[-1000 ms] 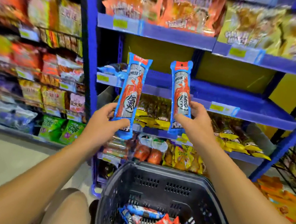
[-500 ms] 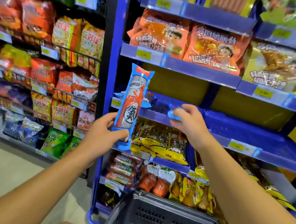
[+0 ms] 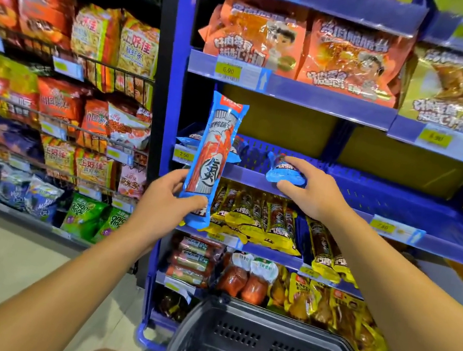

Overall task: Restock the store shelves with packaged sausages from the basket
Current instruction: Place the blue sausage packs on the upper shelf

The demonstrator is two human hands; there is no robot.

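Note:
My left hand [image 3: 163, 201] grips the lower end of a blue sausage pack [image 3: 213, 155] and holds it upright in front of the blue shelf [image 3: 397, 203]. My right hand [image 3: 313, 190] pinches the near end of a second blue sausage pack [image 3: 283, 172], which lies on that shelf pointing inward. Two or three more blue packs [image 3: 191, 139] lie at the shelf's left end, partly hidden by the upright pack. The dark plastic basket [image 3: 266, 348] stands below my arms; only a sliver of blue packs shows at its bottom edge.
Most of the blue shelf to the right of my right hand is bare. Yellow sausage packs [image 3: 262, 220] fill the tier below, orange snack bags [image 3: 260, 35] the tier above. A rack of crisp bags [image 3: 87, 97] stands to the left. Light floor [image 3: 1, 257] lies at lower left.
My right hand has laid its pack down flat on the shelf; a second ago it held it upright. The view has tilted upward, so less of the basket shows. My left hand keeps its pack upright.

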